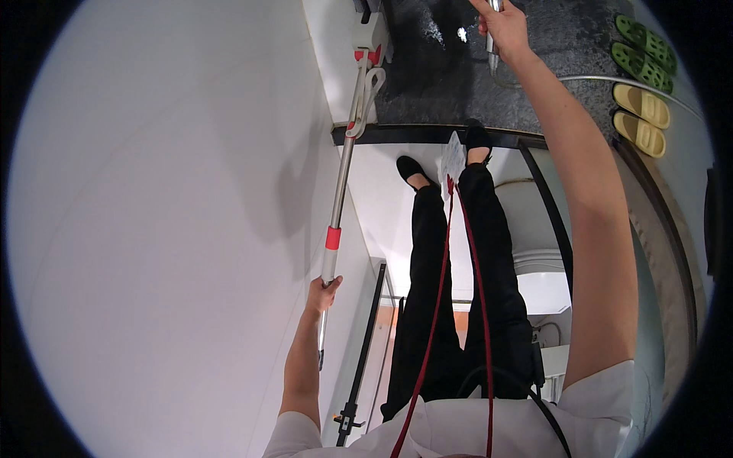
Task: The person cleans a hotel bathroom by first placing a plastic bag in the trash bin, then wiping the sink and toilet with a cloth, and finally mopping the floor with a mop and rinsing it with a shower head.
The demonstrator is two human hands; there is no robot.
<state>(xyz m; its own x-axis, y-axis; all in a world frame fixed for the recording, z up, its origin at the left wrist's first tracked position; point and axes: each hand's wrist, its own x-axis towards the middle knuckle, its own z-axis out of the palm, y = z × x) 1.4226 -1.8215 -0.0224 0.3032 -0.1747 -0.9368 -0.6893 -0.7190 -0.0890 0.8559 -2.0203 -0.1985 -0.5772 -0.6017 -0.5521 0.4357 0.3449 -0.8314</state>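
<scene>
My left hand (324,294) is closed around the pole of a sponge mop (339,189), a metal pole with red and white parts and a squeeze lever. The mop's white head (368,31) is at the top, beside the wall and the edge of the dark floor; its sponge is only partly in view. My right hand (505,28) reaches far forward and grips a chrome shower handset (492,48), whose upper end is cut off by the frame. From the handset a metal hose (607,78) runs off to the right. Wet, shiny patches show on the dark floor (435,74).
Green slippers with holes (644,54) and yellow slippers (641,117) lie at the right of the dark floor. A black raised sill (412,134) crosses in front of my feet. A white wall (172,200) stands on the left, and a black-framed glass door (366,343) beside my legs.
</scene>
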